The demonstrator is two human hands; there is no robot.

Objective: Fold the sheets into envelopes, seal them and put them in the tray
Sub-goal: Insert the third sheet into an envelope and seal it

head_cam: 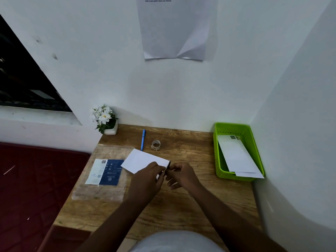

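Both hands meet over the wooden desk (pixel 181 206). Left hand (pixel 148 176) and right hand (pixel 182 174) each pinch the near corner of a white envelope (pixel 141 160) lying mid-desk. Beyond: blue pen (pixel 143 140), tape roll (pixel 156 144). Far right, green tray (pixel 218 153) holds finished envelopes (pixel 236 155).

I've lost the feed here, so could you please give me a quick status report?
Both hands, left and right, pinch folded white sheet at its right end. Envelopes already in green tray. Nothing blocking.

Matt paper envelope (pixel 143 161), grainy wood desk (pixel 181 206) (worn), perforated plastic tray (pixel 221 160)
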